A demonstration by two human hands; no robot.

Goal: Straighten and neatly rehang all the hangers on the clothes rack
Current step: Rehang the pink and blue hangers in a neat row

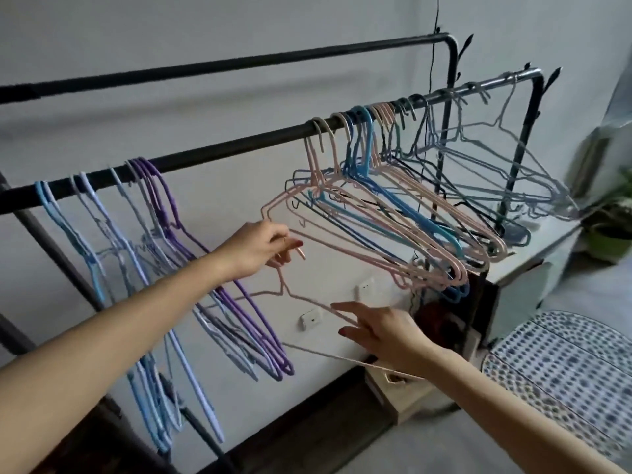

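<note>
Head view: left hand (254, 249) pinches pink hanger (309, 301) hook, off rail (212, 157); right hand (383, 331) fingers straight, touching its shoulder. Purple-blue group at 9 o'clock hung; tangled bunch at 2 o'clock remains.

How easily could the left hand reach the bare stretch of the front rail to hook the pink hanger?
Probably yes: the left hand grips the pink hanger by its hook just below the front rail, with open air between.

Left hand (254, 249) pinches a pink hanger's (307, 301) hook; right hand (383, 331) touches its shoulder.
</note>
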